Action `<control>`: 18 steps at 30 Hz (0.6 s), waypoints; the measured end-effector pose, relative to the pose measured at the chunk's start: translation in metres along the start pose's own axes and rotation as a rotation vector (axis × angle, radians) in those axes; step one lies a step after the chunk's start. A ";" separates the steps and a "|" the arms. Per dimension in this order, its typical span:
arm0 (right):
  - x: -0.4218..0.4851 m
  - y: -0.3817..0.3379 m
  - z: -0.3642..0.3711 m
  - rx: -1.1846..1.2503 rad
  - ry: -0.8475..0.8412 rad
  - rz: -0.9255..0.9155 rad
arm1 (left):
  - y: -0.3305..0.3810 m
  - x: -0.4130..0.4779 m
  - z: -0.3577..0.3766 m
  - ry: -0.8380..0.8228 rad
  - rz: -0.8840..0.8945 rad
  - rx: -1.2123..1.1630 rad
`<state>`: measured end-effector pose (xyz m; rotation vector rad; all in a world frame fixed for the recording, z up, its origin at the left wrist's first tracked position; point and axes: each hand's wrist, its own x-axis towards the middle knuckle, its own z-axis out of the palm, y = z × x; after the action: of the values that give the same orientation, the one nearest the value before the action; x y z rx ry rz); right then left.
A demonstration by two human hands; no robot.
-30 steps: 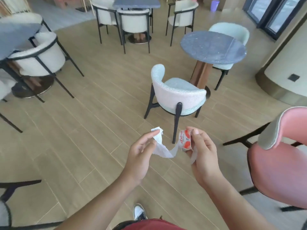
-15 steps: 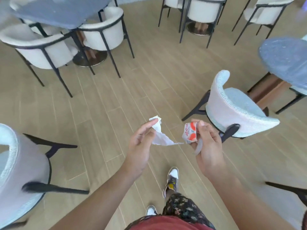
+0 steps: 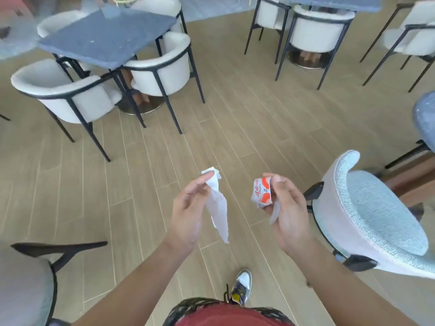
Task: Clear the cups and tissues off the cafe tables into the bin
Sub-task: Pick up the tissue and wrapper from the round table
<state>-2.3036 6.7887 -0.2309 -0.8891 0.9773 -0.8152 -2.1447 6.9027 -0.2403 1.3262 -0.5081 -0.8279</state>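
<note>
My left hand (image 3: 188, 212) pinches the top of a white tissue (image 3: 219, 208) between thumb and fingertips; the tissue hangs down loose in front of my palm. My right hand (image 3: 286, 215) grips a small white and orange tissue packet (image 3: 262, 192) at chest height, a strip of its wrapper trailing below my fingers. The two hands are held apart above the wooden floor. No cup and no bin are in view.
A square grey table (image 3: 106, 36) with white armchairs (image 3: 70, 95) stands at the far left. A pale blue chair (image 3: 376, 215) is close on my right, beside a round grey table (image 3: 426, 118). More white chairs (image 3: 317, 31) stand at the back. Another chair (image 3: 26, 278) is near left.
The tissue has come free of the packet and now hangs from my left hand alone. My hands have drawn apart. The view has swung left towards the square table.
</note>
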 end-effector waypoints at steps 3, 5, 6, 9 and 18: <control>0.047 -0.022 0.009 0.014 0.006 0.003 | 0.009 0.051 0.013 -0.007 0.019 -0.025; 0.077 -0.031 0.016 0.016 0.000 0.002 | 0.013 0.084 0.021 -0.014 0.033 -0.042; 0.092 -0.036 0.020 0.007 0.007 0.004 | 0.014 0.101 0.025 -0.020 0.033 -0.043; 0.141 -0.047 0.033 -0.024 0.041 -0.008 | 0.014 0.155 0.034 -0.031 0.013 -0.047; 0.309 -0.082 0.096 -0.014 0.136 -0.074 | 0.021 0.355 0.052 -0.147 -0.039 -0.017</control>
<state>-2.1243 6.5073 -0.2325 -0.8952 1.0745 -0.9428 -1.9557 6.5967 -0.2547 1.2694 -0.5908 -0.9648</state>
